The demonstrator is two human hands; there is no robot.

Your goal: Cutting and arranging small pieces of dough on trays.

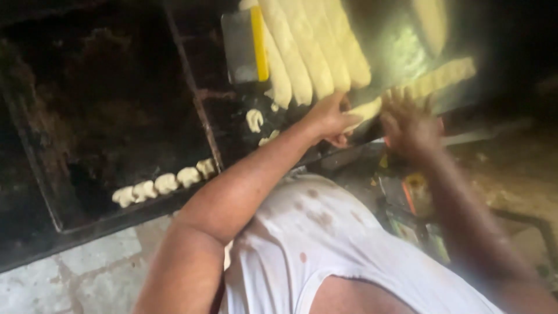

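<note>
Fingers of the left hand [332,118] curled partly closed around the near end of a pale dough roll [365,109], thumb side tucked under; grip on it, not a flat palm. Fingers of the right hand [410,123] spread fairly wide and pressed flat on the same dough roll, fingertips blurred, exact contact hard to judge. Roll lying across the near edge of a shiny metal work surface [401,52], running up to the right toward a ridged, brighter stretch.

Just beyond, several long dough logs [314,49] side by side, touching, tops cut off by the upper edge. Beside them to the left, a scraper with a yellow handle [247,46]. Small dough scraps [254,120] below it on a dark surface.

Farther left, a large dark baking tray [46,192], with a short row of small dough pieces [165,183] along its near rim, touching each other.

White stained shirt [325,232] filling the lower centre. Cluttered items under the right forearm too blurred to identify.
</note>
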